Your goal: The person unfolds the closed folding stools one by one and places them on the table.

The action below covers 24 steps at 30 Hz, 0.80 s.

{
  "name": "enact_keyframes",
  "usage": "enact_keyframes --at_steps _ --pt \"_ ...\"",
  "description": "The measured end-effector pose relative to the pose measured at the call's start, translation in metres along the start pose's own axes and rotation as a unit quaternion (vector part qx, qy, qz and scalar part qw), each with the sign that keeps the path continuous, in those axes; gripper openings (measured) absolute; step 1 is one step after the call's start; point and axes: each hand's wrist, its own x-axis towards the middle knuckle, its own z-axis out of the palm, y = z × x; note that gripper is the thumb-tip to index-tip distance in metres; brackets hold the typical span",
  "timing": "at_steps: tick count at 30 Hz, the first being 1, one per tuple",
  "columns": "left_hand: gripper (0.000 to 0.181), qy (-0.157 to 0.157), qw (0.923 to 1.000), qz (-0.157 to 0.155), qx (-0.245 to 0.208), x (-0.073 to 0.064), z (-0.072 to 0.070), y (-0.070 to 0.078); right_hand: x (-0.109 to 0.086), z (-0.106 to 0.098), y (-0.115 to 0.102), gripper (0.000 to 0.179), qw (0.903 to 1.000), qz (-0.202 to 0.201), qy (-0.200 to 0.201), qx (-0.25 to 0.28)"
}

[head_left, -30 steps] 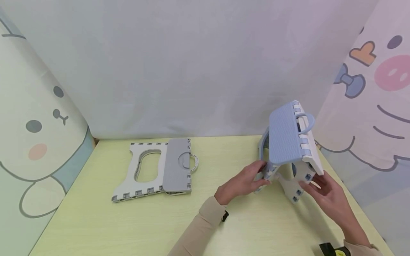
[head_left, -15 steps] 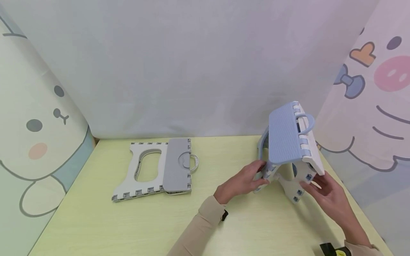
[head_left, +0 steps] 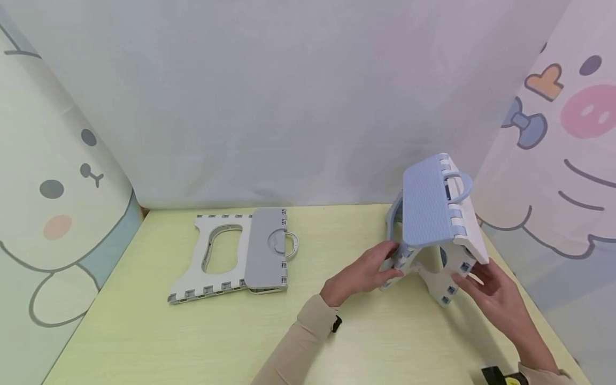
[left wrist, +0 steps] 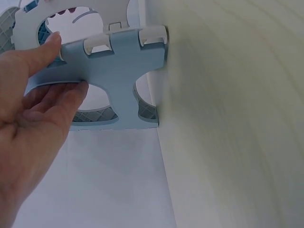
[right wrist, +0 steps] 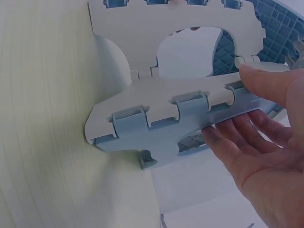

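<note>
Nearest, the right hand, part-curled, pinches a leg panel of the blue-topped stool; the left hand likewise grips its other side. Hinges bent, over the right of the bench, it has barely shifted within a second (scarcely a drift), so work seems paused. Well left, a grey stool lies flat.

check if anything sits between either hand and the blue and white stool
Nothing visible does: the left hand and right hand both grip the blue and white stool directly, one at each side. The grey stool lies apart on the table, off to the left.
</note>
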Motion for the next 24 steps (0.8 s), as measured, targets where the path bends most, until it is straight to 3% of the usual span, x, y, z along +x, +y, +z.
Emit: enact_keyframes --at_steps 11,24 --pt "0.052 -0.003 1.0 0.003 0.003 -0.0005 -0.0014 -0.0014 0.0007 -0.0023 -0.0001 0.07 0.9988 -0.007 -0.008 0.048" --pt "0.051 -0.008 0.9999 -0.006 0.001 -0.0001 -0.0039 -0.0003 0.0017 -0.0074 0.0033 0.067 0.9997 -0.015 -0.012 0.015"
